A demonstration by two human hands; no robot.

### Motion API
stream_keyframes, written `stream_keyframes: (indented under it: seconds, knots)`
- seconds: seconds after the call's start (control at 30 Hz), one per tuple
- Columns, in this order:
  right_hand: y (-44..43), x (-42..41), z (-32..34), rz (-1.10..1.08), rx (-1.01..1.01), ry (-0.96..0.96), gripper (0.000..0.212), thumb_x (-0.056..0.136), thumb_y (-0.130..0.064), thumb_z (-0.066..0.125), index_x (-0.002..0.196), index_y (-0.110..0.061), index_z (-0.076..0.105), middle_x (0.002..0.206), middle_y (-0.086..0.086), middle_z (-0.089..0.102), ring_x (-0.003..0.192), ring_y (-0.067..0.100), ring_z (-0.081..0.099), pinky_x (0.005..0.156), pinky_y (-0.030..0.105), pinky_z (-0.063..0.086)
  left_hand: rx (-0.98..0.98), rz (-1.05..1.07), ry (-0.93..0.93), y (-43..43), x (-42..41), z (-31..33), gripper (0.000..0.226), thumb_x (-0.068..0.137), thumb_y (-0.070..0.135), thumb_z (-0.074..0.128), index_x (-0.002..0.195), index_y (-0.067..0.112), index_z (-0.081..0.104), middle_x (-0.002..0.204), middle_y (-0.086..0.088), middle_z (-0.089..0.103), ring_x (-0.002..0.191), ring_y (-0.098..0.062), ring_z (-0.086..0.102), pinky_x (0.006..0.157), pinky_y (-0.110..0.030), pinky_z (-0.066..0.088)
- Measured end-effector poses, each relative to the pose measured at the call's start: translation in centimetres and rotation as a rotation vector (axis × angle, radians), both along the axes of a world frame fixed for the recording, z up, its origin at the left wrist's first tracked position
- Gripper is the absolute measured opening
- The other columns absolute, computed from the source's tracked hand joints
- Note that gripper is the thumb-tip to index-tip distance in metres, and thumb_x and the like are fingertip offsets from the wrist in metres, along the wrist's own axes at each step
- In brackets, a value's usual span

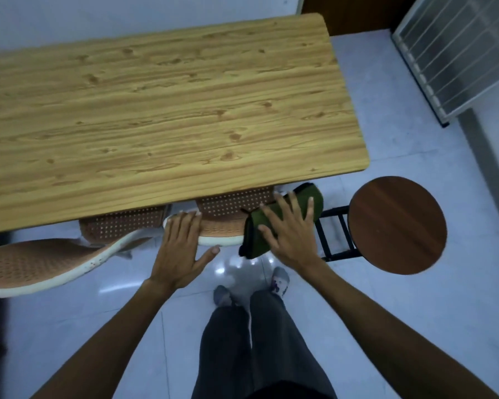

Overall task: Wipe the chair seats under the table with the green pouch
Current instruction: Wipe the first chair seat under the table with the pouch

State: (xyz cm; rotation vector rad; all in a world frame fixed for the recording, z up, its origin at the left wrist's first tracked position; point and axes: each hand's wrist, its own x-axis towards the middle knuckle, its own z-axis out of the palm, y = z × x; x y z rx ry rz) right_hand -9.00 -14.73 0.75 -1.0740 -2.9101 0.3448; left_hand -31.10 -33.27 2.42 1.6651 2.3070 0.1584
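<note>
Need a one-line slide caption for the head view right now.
Right hand presses green pouch on a chair seat under the table; left hand steadies it.

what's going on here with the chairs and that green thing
A person stands at a wooden table, wiping a chair tucked under it. The right hand presses a green pouch flat on the orange perforated chair seat, while the left hand rests on the seat's front edge. A round stool stands nearby.
</note>
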Motion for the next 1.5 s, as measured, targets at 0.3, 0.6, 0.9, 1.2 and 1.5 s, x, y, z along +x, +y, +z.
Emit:
stream_keyframes:
  seconds: [0.3,0.6,0.9,1.2,1.5]
  knots:
    - [4.9,1.7,0.3,-0.438,-0.662,0.303,0.046,0.098,-0.045,0.046,0.143,-0.034,0.046,0.164,0.003,0.011,0.152,0.028,0.009,0.121,0.05,0.012,-0.074,0.165,0.023,0.9,1.7,1.1,0.087,0.092,0.07,0.035,0.145,0.0,0.036,0.147,-0.023,0.042,0.142,-0.041,0.032,0.121,-0.052,0.018]
    - [11.2,-1.3,1.4,-0.907,-1.225,0.361,0.027,0.085,-0.006,0.047,0.099,-0.006,0.07,0.103,0.015,0.07,0.094,0.031,0.066,0.069,0.034,0.06,-0.067,0.179,0.019,1.0,1.9,0.8,0.09,0.092,0.068,0.037,0.146,-0.005,0.034,0.146,-0.029,0.04,0.139,-0.047,0.032,0.12,-0.058,0.019]
    - [11.5,-1.7,2.1,-0.929,-1.346,0.33,0.017,0.091,-0.015,0.052,0.087,-0.009,0.067,0.088,0.012,0.069,0.068,0.021,0.069,0.058,0.029,0.055,-0.097,0.206,-0.014,0.8,1.7,0.7,0.094,0.09,0.072,0.033,0.149,-0.002,0.031,0.15,-0.026,0.037,0.144,-0.044,0.029,0.122,-0.057,0.017]
    - [-5.5,-3.6,3.5,-0.279,-0.139,-0.147,0.07,0.1,-0.056,0.019,0.151,-0.01,0.031,0.16,0.022,0.025,0.149,0.048,0.002,0.119,0.063,-0.001,-0.164,0.19,-0.094,0.6,1.5,0.9,0.124,0.073,0.089,0.041,0.155,0.0,0.016,0.16,-0.024,0.024,0.151,-0.042,0.016,0.123,-0.058,0.011]
    - [-9.2,-6.1,3.4,-0.108,-0.141,-0.114,0.065,0.101,-0.054,0.021,0.155,-0.018,0.022,0.165,0.013,0.013,0.153,0.034,0.003,0.121,0.057,-0.004,-0.222,0.114,-0.031,0.8,1.1,1.5,0.115,0.078,0.069,0.061,0.155,-0.003,0.014,0.157,-0.024,0.027,0.149,-0.042,0.019,0.124,-0.055,0.01]
